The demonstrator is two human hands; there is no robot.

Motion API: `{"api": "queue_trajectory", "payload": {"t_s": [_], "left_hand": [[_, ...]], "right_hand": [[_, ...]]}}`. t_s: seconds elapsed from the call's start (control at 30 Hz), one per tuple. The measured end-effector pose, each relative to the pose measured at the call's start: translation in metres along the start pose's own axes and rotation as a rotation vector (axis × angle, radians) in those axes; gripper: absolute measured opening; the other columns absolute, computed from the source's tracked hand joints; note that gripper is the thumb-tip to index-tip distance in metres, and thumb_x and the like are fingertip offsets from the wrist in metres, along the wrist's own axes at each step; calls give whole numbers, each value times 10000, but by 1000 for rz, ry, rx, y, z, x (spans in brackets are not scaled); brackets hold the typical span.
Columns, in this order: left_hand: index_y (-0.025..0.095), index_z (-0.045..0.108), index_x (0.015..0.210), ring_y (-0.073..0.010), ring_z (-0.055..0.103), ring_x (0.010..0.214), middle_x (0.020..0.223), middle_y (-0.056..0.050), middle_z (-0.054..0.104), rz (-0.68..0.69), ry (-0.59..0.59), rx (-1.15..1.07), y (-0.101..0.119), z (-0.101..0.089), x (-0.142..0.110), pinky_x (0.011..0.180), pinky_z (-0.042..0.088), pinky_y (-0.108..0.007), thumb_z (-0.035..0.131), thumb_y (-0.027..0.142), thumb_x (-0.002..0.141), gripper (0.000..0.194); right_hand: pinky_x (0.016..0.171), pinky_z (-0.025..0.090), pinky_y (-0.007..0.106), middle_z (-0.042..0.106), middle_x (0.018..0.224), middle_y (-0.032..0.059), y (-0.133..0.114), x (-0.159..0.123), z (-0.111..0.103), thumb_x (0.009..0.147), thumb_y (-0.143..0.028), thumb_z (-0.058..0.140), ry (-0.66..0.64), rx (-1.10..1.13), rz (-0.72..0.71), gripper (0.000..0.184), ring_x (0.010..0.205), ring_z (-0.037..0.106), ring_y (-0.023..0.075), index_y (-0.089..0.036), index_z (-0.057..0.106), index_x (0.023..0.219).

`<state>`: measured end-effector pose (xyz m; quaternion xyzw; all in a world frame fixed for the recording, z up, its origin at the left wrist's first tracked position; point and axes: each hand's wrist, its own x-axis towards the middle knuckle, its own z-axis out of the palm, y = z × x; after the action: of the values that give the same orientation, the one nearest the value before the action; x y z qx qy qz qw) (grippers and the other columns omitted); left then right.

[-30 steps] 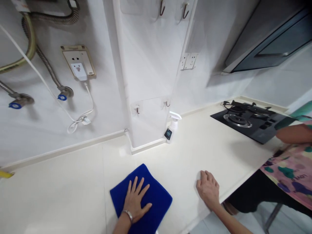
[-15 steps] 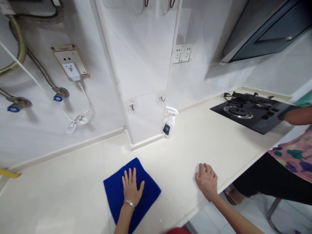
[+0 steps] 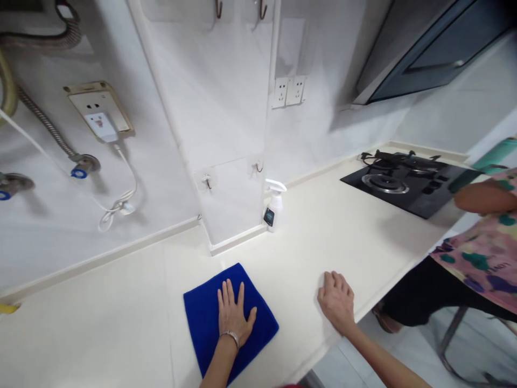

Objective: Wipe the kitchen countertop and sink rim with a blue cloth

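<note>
My left hand (image 3: 235, 318) lies flat on a blue cloth (image 3: 204, 318), fingers spread, with a silver bracelet at the wrist. The cloth is spread out on the pale countertop (image 3: 121, 323) below the corner of a wall column. To the right, my right hand (image 3: 337, 303) rests on the counter near its front edge. Its fingers are curled in and I see nothing in them. A white spray bottle (image 3: 275, 207) with a dark label stands upright against the column, beyond both hands and touched by neither.
A black gas hob (image 3: 404, 183) sits at the counter's far right under a range hood (image 3: 436, 54). Another person (image 3: 480, 253) stands at the right by the counter. A plugged-in charger (image 3: 100, 126) with a white cable hangs on the left wall, near blue-handled valves (image 3: 83, 170).
My left hand has slid the blue cloth to the right along the counter. The view has shifted slightly. My right hand stays in about the same place.
</note>
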<state>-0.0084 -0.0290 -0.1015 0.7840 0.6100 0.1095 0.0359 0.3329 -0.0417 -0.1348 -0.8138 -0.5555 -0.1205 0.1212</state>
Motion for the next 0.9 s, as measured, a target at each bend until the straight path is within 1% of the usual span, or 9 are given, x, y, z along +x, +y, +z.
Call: {"api": "queue_trajectory", "payload": {"t_s": [0.07, 0.13, 0.27, 0.37, 0.43, 0.57, 0.67, 0.8, 0.9], "left_hand": [[273, 172, 1583, -407, 14, 1538, 1685, -154, 86, 81, -41, -46, 18, 7, 8, 1230, 182, -645, 455, 561, 918, 778], [284, 116, 1588, -412, -16, 1534, 1688, -148, 28, 163, -89, -83, 39, 9, 16, 1228, 174, -661, 460, 568, 913, 809], [287, 72, 1589, -415, -46, 1528, 1673, -149, -77, 300, -199, -160, 77, 4, 34, 1233, 149, -666, 418, 641, 907, 843], [293, 55, 1589, -403, -45, 1532, 1669, -135, -91, 399, -262, -187, 96, 4, 50, 1242, 141, -649, 414, 669, 900, 863], [300, 70, 1589, -395, -43, 1536, 1672, -125, -80, 428, -255, -178, 105, 10, 61, 1246, 136, -637, 448, 641, 897, 859], [298, 142, 1587, -383, -34, 1542, 1684, -130, -23, 409, -186, -174, 119, 30, 81, 1249, 127, -623, 481, 596, 892, 829], [275, 203, 1580, -381, -1, 1545, 1685, -144, 39, 396, -135, -169, 127, 38, 88, 1247, 137, -616, 477, 596, 896, 804], [247, 316, 1550, -375, 99, 1541, 1671, -154, 142, 425, -99, -121, 126, 35, 93, 1235, 217, -598, 498, 513, 908, 718], [260, 401, 1512, -341, 206, 1523, 1647, -122, 255, 511, -105, -99, 110, 27, 99, 1215, 304, -562, 508, 450, 910, 640]], "right_hand": [[1112, 319, 462, 471, 1458, 198, 0, 1, 0, 912, -254, 372, 2, -3, 1, 508, 1397, 346, 326, -86, 449, 1385], [1116, 316, 457, 463, 1466, 193, -1, 1, -1, 916, -247, 362, -7, -6, 10, 505, 1403, 343, 325, -85, 448, 1387], [1133, 305, 456, 448, 1482, 190, -4, 3, -5, 915, -238, 357, -32, 6, 35, 507, 1419, 325, 324, -82, 453, 1389], [1146, 294, 476, 443, 1490, 207, -7, 6, -9, 906, -227, 365, -53, 53, 64, 519, 1431, 315, 334, -70, 458, 1392], [1156, 287, 481, 440, 1498, 214, -8, 8, -12, 902, -219, 370, -71, 78, 75, 524, 1435, 317, 335, -67, 463, 1395], [1168, 282, 477, 432, 1519, 200, -10, 11, -14, 895, -200, 373, -94, 77, 89, 538, 1449, 313, 323, -88, 454, 1415], [1178, 269, 485, 421, 1532, 191, -11, 13, -15, 882, -192, 385, -99, 90, 102, 556, 1464, 296, 324, -94, 445, 1426], [1184, 270, 484, 430, 1528, 199, -14, 17, -18, 860, -199, 433, -88, 145, 116, 577, 1473, 293, 335, -77, 461, 1423], [1188, 277, 493, 446, 1521, 198, -17, 18, -19, 847, -204, 465, -61, 211, 130, 580, 1469, 310, 336, -86, 480, 1415]]}}
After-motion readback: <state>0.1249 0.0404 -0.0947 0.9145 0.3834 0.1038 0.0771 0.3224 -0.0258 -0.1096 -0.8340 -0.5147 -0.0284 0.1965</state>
